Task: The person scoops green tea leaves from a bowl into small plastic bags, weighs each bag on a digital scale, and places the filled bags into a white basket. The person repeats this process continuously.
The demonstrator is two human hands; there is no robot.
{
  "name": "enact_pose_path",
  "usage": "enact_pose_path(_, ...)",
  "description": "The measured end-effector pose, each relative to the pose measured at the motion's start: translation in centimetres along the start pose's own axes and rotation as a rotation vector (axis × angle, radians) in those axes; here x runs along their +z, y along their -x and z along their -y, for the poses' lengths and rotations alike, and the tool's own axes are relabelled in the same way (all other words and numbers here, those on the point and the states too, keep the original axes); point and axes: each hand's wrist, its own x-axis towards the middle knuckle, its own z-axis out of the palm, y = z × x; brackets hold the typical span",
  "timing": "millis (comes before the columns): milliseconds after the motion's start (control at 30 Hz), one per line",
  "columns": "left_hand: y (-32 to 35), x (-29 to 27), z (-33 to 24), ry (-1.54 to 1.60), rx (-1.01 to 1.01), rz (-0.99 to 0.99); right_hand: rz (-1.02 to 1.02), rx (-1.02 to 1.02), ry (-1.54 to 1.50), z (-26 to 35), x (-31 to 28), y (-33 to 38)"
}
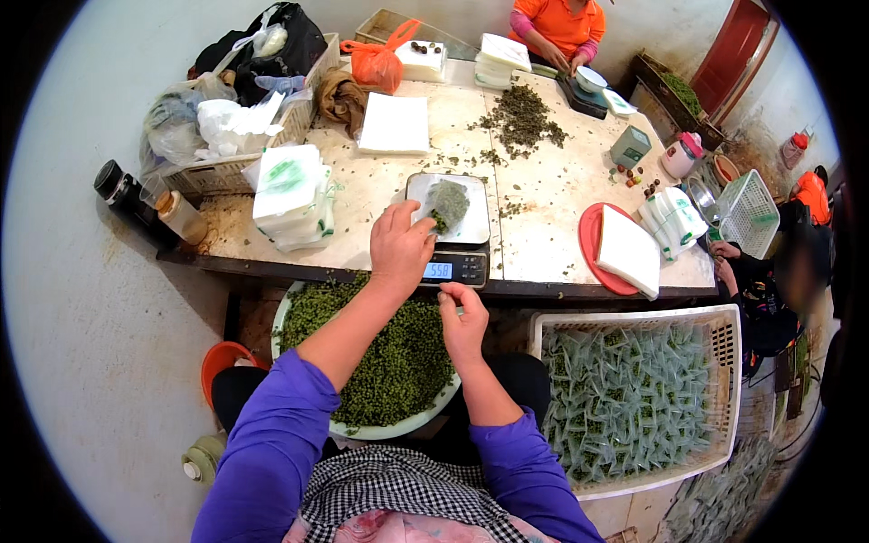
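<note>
A small clear bag of green buds lies on the pan of a digital scale with a lit display. My left hand reaches over the scale's left side, its fingers apart and bent, fingertips close by the bag's mouth where loose green buds show. In front of the scale's lower edge is my right hand, thumb and fingers drawn together; whatever they hold is too small to make out. Below both forearms, a large pale basin full of loose green buds sits between my knees.
Stacked white bags stand left of the scale. A white crate of filled bags is at right. Dark dried material lies heaped across the table. One person works opposite, another at right. A black flask stands left.
</note>
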Motion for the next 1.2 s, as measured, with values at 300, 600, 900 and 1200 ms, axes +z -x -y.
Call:
enact_pose_path(300, -0.4, 3.8, 0.8, -0.005, -0.044, 0.010, 0.015, -0.003, -0.032, 0.6, -0.1, -0.3)
enact_pose_path(600, 3.0, -2.0, 2.0, 1.130, -0.769, 0.156, 0.045, 0.033, -0.058, 0.8, -0.2, -0.2)
enact_pose_path(900, 9.2, -6.8, 0.9, 0.990, -0.787, 0.292, 0.358, -0.106, -0.053, 0.1, 2.0, 1.4)
enact_pose_path(1200, 11.2, -8.5, 2.8, 1.028, -0.844, 0.200, 0.395, -0.102, -0.029, 1.7, 2.8, 1.9)
